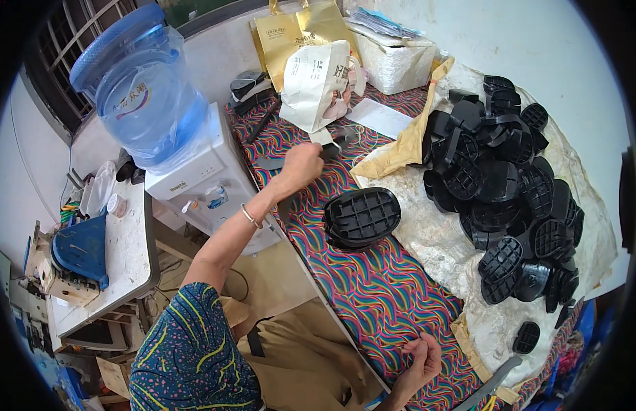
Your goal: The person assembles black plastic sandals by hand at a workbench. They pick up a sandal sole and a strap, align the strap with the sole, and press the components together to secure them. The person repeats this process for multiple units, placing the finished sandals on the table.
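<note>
My left hand (303,166) reaches to the far part of the patterned cloth (393,294), its fingers closed beside a dark object with a shiny part (342,142). The fingers hide what they grip, if anything. Nearer to me on the cloth lies a small stack of black oval moulded pieces (364,216), the top one showing a grid of ribs. By the table's near edge, at the right, my right hand (424,359) has its fingers curled in toward the thumb; I cannot make out anything in them.
A heap of similar black moulded pieces (499,178) covers a dirty white sheet (434,236) on the right. A white paper bag (314,82), gold bag (297,31) and white box (393,61) stand behind. To the left is a water dispenser (195,171).
</note>
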Tool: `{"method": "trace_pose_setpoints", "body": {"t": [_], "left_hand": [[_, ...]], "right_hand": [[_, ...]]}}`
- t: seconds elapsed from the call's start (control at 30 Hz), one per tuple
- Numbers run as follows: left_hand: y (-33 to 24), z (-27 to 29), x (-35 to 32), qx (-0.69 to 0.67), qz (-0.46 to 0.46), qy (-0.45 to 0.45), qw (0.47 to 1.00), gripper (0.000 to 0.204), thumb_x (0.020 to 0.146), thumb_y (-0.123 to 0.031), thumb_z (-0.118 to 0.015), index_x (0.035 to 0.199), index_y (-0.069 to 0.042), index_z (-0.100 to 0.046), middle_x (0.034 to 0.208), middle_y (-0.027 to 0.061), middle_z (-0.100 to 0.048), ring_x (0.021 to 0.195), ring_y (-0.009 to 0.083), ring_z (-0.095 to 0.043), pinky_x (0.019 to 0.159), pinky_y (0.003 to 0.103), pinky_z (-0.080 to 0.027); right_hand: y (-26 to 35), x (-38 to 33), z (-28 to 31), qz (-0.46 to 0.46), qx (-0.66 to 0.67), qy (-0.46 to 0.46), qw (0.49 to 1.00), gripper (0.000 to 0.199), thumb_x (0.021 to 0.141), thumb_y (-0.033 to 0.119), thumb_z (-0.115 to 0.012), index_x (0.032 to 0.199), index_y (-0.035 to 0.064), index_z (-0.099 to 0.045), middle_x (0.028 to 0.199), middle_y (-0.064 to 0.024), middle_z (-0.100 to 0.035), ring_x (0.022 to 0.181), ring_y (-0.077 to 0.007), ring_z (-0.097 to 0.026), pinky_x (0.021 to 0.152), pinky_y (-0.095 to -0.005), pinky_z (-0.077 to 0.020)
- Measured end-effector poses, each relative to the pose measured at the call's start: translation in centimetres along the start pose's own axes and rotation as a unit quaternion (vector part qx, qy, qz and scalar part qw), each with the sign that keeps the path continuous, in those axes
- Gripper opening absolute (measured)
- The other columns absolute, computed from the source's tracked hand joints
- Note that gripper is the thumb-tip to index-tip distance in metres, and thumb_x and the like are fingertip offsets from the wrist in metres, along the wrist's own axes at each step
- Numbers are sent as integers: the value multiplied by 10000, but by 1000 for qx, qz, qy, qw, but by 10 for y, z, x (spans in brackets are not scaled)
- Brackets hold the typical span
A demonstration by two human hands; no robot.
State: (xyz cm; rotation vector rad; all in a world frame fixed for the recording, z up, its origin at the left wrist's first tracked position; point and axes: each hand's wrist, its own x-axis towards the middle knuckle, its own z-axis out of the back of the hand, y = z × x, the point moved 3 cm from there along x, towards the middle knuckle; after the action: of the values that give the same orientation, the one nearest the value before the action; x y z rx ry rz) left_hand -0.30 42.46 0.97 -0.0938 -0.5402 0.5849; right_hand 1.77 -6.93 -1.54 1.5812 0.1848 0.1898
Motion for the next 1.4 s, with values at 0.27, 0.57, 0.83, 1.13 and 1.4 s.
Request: {"method": "trace_pose_setpoints", "body": {"t": [0.27,0.57,0.83,1.13,1.4], "left_hand": [[5,67,-19,-523,153,6,838,305,812,60,-499,1073,40,-656,877,30,-692,748,75,-630,666,219,-493],[-41,155,-53,-591,93,-64,799,328,801,57,-488,1096,36,-631,981,55,-687,855,94,-633,790,230,-489],[-73,197,-81,-683,86,1,725,258,749,3,-512,985,10,-613,850,7,-650,756,55,-594,671,167,-426],[-139,176,-94,-788,197,196,550,295,870,-199,-584,1080,8,-592,862,50,-659,723,97,-614,558,208,-465],[-126,158,-99,-808,164,209,526,328,829,-176,-740,1089,-34,-599,782,39,-627,484,93,-489,432,251,-358]], "right_hand": [[3,-2,-7,20,-38,16,999,168,983,54,-522,1045,-43,-644,746,-66,-623,643,-95,-554,580,-232,-477],[69,-2,-89,107,-50,179,977,148,915,-8,-576,1039,-48,-647,823,-94,-661,714,-138,-617,650,-240,-489],[150,21,-162,382,-81,259,883,506,855,86,-701,1302,-49,-507,1229,-213,-570,1062,-360,-591,910,-401,-489],[140,22,-186,150,15,316,937,574,872,180,-732,1326,-55,-471,1131,-164,-620,886,-219,-653,730,-331,-509],[104,9,-144,267,-144,277,912,246,927,30,-563,1160,-36,-609,836,-173,-643,647,-268,-637,561,-366,-484]]}}
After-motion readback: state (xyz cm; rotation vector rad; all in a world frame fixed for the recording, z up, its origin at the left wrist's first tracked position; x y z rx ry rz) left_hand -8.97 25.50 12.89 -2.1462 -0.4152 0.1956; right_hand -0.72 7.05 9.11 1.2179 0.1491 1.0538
